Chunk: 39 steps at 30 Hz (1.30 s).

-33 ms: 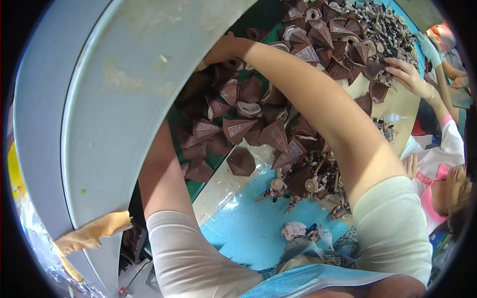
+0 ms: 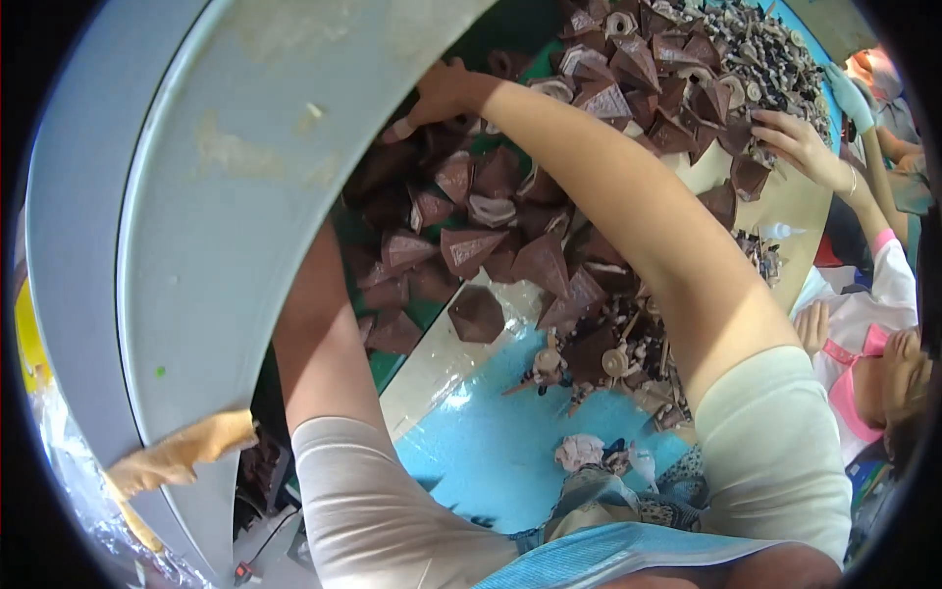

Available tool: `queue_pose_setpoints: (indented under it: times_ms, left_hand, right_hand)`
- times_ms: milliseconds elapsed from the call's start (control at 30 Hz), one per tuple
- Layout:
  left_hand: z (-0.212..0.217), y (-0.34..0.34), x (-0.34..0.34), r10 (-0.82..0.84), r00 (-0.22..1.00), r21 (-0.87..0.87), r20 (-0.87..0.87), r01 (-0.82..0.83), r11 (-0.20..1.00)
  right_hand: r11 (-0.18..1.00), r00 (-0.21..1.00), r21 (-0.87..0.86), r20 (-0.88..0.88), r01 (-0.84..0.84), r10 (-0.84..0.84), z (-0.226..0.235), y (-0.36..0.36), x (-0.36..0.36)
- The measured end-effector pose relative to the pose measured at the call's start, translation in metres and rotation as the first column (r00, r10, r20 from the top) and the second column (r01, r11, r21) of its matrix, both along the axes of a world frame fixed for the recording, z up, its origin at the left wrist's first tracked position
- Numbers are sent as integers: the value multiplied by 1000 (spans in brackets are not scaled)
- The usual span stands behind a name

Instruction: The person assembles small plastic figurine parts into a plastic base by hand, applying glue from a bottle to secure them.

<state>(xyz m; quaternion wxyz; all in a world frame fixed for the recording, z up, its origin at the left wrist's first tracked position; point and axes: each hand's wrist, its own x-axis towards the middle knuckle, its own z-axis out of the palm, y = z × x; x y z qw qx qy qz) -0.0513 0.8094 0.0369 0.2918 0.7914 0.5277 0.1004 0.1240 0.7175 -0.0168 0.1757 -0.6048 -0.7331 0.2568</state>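
A broad grey machine casing (image 2: pixel 245 236) curves over the left of a crowded workplace, beside a blue tabletop (image 2: pixel 481 422) and a green bed (image 2: pixel 385 369) heaped with hollow, brown pyramid-shaped pieces (image 2: pixel 469 252). A person reaches in with both arms, the right forearm (image 2: pixel 608 177) arching over the heap and the left forearm (image 2: pixel 329 344) running in under the casing's edge. The brown pieces lie tumbled at every angle, points up, sideways or with open bases showing, from the casing out toward the far end of the table. At the heap's shaded far side, the right hand (image 2: pixel 446 95) is partly open, fingers parted and bent, one wearing a pale band (image 2: pixel 402 129); no piece shows in its grasp, though shadow and the casing may hide a light touch. The left hand is out of sight behind the casing, and its grip cannot be told. Good handling here would likely mean keeping knuckles clear of the metal edge, taking each piece by its broad base rather than its tip, and lifting from the top so neighbours do not slide toward the lone hexagonal-based piece (image 2: pixel 477 316) or the small beige-and-black parts (image 2: pixel 616 365) nearby.
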Motion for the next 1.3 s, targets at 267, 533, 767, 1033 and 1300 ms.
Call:
queue_pose_setpoints:
  times_ms: [267,533,767,1033,1300]
  left_hand:
    - [8,-113,12,-24,933,-319,360,147,936]
    - [47,-242,-16,105,839,-496,534,210,843]
    - [76,-314,-18,-197,891,-446,408,383,809]
    - [9,-69,-138,218,969,539,118,-247,806]
    - [-30,-14,0,60,992,-144,110,-44,989]
  right_hand:
    - [887,917,-338,-350,-314,191,58,-76,49]
    - [862,860,-200,-333,-465,386,105,-171,56]
    - [729,754,-203,-262,-654,603,133,-224,69]
    - [946,933,-9,-168,-323,317,124,-162,81]
    - [991,851,33,509,133,-131,61,-82,120]
